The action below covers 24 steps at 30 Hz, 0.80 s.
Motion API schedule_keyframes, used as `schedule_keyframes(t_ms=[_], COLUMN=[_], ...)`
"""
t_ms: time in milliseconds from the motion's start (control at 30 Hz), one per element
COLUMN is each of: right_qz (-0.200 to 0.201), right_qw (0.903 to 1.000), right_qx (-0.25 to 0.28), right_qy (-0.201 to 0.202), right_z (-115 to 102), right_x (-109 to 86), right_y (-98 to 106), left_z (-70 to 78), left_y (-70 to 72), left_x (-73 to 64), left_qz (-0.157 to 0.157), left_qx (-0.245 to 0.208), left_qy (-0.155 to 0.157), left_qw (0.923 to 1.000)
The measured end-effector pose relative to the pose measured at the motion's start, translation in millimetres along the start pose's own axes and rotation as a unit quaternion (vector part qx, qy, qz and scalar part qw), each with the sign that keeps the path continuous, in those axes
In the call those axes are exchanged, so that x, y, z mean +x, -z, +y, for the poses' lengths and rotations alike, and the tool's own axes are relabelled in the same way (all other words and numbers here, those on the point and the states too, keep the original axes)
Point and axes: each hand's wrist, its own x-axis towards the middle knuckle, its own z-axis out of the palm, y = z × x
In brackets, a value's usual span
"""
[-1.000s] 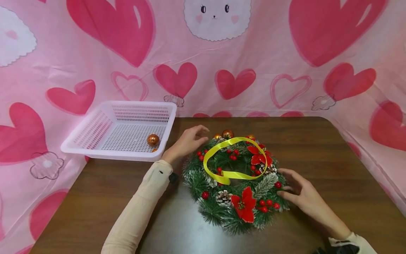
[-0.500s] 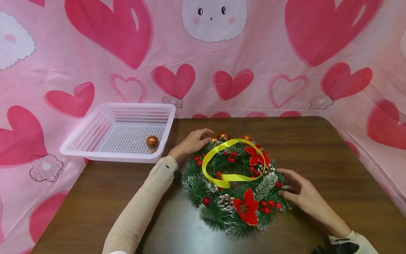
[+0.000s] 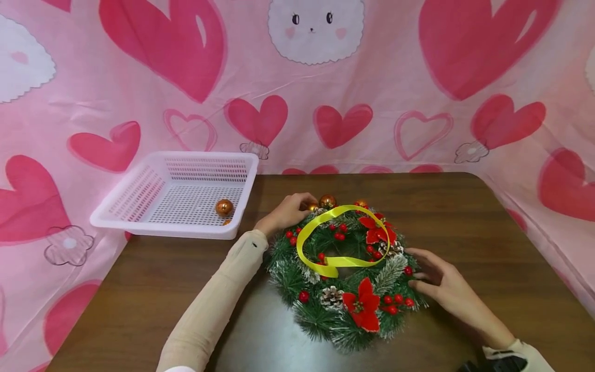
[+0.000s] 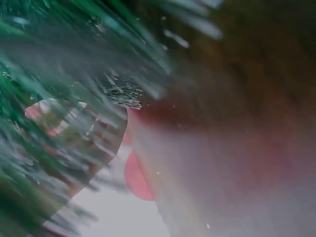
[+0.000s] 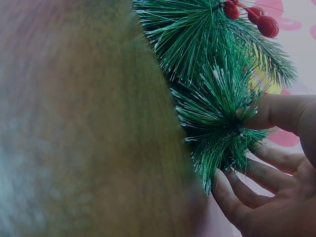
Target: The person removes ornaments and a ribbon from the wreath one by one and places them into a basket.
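Note:
A green Christmas wreath [image 3: 311,320] with red flowers, berries and pinecones lies on the table. A loop of yellow ribbon [image 3: 344,262] rests on top of it. My left hand [image 3: 289,211] is at the wreath's far left edge, its fingers curled at a small gold bauble [image 3: 313,207], partly hidden by them. A bigger gold bauble [image 3: 327,201] sits just right of those fingers. My right hand [image 3: 446,289] holds the wreath's right edge; in the right wrist view the thumb lies on the needles [image 5: 212,103] with fingers below. Blurred needles [image 4: 59,59] fill much of the left wrist view.
A white plastic basket [image 3: 162,227] stands at the back left of the wooden table [image 3: 469,217], with a copper-coloured bauble [image 3: 224,207] and a partly hidden orange one inside. A pink heart-patterned cloth [image 3: 297,77] hangs behind the table.
My left hand has moved right and slightly nearer along the wreath's far edge, and its fingers have come to the small gold bauble. My right hand stays at the wreath's right edge.

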Motion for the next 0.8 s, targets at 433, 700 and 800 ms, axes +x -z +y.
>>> schedule_keyframes(t_ms=[433,700,800], right_qz=[-0.003,0.001,-0.001], right_qw=[0.9999,1.0000,1.0000], right_qx=[0.010,0.005,0.007], right_qy=[0.007,0.001,0.006], right_z=[-2.3,-3.0,-3.7], right_x=[0.2,-0.1,-0.3], right_y=[0.7,0.0,0.2], left_z=[0.6,4.7,6.3], left_y=[4.3,9.3,10.8], left_x=[-4.9,-9.9,-11.4], left_qz=[0.050,0.093,0.104], left_qx=[0.006,-0.023,-0.025], left_qy=[-0.031,-0.027,-0.033], left_qw=[0.9982,0.9951,0.9937])
